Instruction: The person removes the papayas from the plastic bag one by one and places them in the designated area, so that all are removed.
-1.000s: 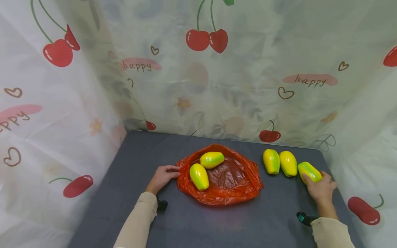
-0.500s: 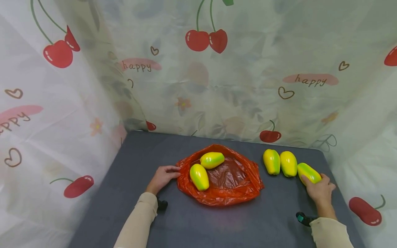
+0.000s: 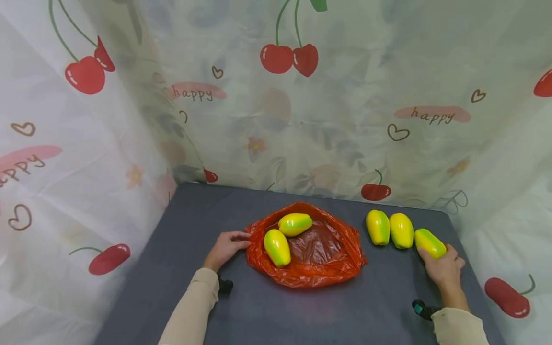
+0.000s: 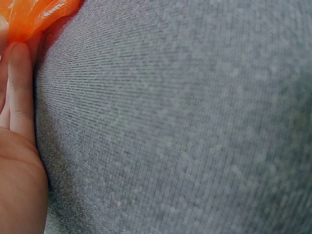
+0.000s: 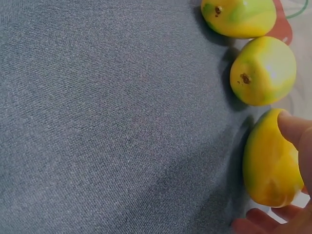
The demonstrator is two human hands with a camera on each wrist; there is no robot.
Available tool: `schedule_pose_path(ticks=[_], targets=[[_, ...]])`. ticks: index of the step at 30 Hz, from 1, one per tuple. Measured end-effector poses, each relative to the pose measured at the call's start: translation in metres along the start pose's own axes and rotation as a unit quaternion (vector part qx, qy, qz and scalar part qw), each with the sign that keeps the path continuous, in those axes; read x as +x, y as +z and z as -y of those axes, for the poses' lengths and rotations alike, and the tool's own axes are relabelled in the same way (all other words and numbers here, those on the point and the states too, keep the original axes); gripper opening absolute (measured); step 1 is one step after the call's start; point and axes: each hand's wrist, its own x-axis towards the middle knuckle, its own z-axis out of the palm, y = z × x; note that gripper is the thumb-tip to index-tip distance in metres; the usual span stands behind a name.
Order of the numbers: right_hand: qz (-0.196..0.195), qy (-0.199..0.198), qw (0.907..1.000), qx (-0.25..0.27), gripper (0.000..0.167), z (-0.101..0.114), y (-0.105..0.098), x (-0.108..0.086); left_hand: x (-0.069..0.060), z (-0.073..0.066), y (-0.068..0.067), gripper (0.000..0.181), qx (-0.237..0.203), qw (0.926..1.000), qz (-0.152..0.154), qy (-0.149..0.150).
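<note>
A red plastic bag [image 3: 319,275] lies spread on the table with its mouth facing up. Inside its left half rest two yellow-green papayas, one farther back [image 3: 295,224] and one nearer [image 3: 277,248]. My left hand [image 3: 226,249] pinches the bag's left edge between thumb and fingers; the left wrist view shows the orange-looking film [image 4: 46,17] at the fingertips. At the table's right side, my right hand [image 3: 444,270] holds a papaya [image 5: 270,161], thumb on top and fingers around its far side. The palm side of that grip is partly hidden.
Two more papayas stand side by side between the bag and my right hand, one left [image 3: 377,227] and one right [image 3: 401,231]. The dark grey table [image 3: 336,316] meets a cherry-printed curtain [image 3: 327,120] at the back and sides.
Both hands keep their places on the bag and the papaya. Only a slight shift of the head view shows.
</note>
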Motion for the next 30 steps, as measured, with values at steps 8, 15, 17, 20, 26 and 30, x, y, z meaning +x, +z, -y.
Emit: schedule_pose_path(ticks=[8, 15, 17, 20, 26, 30], targets=[[0.004, 0.012, 0.9997, -0.020, 0.100, 0.001, -0.004, -0.002, -0.001, -0.002, 0.000, 0.023, 0.002, 1.0000, 0.000, -0.001], [-0.008, -0.020, 0.9988, -0.043, 0.090, 0.002, -0.005, 0.000, -0.001, -0.004, 0.000, 0.021, 0.003, 1.0000, -0.004, 0.003], [-0.005, -0.030, 0.9985, -0.046, 0.090, 0.000, -0.005, 0.001, 0.000, -0.004, 0.000, 0.022, 0.003, 1.0000, -0.003, 0.004], [0.003, -0.044, 0.9979, -0.048, 0.091, -0.001, -0.006, 0.002, 0.001, -0.005, 0.001, 0.022, 0.003, 1.0000, -0.005, 0.005], [0.016, -0.058, 0.9961, -0.064, 0.100, 0.004, -0.011, -0.002, 0.000, -0.004, 0.001, 0.023, 0.007, 0.9999, -0.007, -0.002], [0.004, -0.079, 0.9923, -0.095, 0.105, 0.016, -0.017, -0.007, 0.000, -0.003, 0.001, 0.024, 0.011, 0.9999, -0.007, -0.003]])
